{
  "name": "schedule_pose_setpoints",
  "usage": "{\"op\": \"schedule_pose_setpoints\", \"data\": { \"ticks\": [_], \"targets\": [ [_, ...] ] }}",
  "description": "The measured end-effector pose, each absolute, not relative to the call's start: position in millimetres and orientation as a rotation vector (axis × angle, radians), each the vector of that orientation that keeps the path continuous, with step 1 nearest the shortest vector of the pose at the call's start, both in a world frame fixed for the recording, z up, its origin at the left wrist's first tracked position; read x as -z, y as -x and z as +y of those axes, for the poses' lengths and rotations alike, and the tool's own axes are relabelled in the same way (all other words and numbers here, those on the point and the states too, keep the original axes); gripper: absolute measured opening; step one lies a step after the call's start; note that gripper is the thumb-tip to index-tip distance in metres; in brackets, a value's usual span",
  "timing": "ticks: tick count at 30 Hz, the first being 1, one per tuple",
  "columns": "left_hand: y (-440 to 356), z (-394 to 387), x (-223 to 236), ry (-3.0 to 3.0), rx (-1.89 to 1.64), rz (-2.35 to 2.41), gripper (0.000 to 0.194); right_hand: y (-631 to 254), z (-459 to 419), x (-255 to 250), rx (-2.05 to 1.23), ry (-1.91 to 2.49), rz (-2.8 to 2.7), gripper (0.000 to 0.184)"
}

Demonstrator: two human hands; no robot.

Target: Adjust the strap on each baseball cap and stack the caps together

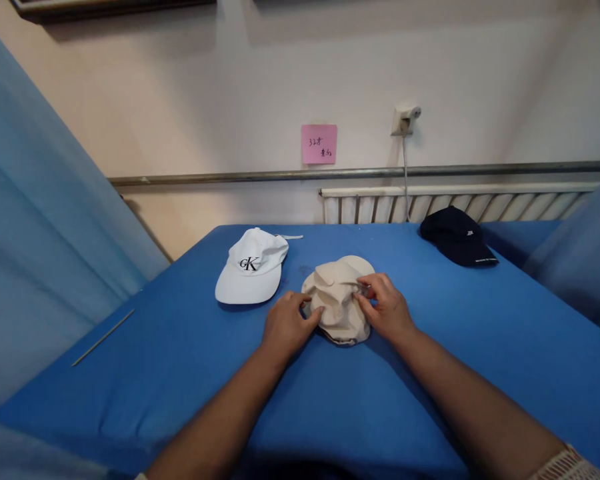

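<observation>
Your left hand point(287, 323) and right hand point(387, 310) pinch the crumpled beige cap point(337, 293) from either side.
The step in hand looks like working the crown's loose cloth; with it this slack, any move calls for light, even fingers on both sides. The cap lies in front of you, near the middle of the blue-covered tabletop point(180, 373), its soft matte fabric sunk into folds; the smooth rounded part at the far side is probably the brim, though the folds make that hard to confirm. To its left sits a white cap point(253, 267) with a curved brim and black letters; farther off to the right, a dark cap point(453, 235). A thin, straight stick point(103, 338) lies near the left edge.
</observation>
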State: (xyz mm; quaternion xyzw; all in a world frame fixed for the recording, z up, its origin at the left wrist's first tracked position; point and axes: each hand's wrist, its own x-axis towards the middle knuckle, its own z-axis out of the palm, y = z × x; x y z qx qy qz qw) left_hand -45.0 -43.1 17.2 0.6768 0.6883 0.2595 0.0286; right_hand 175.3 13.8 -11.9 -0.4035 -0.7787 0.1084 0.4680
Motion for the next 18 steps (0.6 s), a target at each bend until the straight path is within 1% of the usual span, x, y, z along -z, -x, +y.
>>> {"op": "schedule_pose_setpoints", "data": {
  "ticks": [3, 5, 8, 12, 18],
  "targets": [
    [43, -31, -19, -2.109, -0.730, 2.126, 0.014, -176, 16, 15, -0.266, 0.996, -1.920, 0.020],
    [44, -28, -18, -2.126, -0.717, 2.100, 0.011, -176, 18, 17, -0.263, 1.000, -1.915, 0.019],
    [47, -29, -17, -2.183, -0.791, 2.025, 0.011, -175, 23, 18, -0.243, 1.018, -1.902, 0.016],
    [57, -35, -21, -2.228, -0.956, 1.759, 0.013, -176, 28, 16, -0.187, 1.056, -1.901, 0.010],
    [70, -42, -34, -2.018, -1.110, 1.386, 0.022, -182, 32, 12, -0.136, 1.091, -1.839, 0.010]
  ]
}}
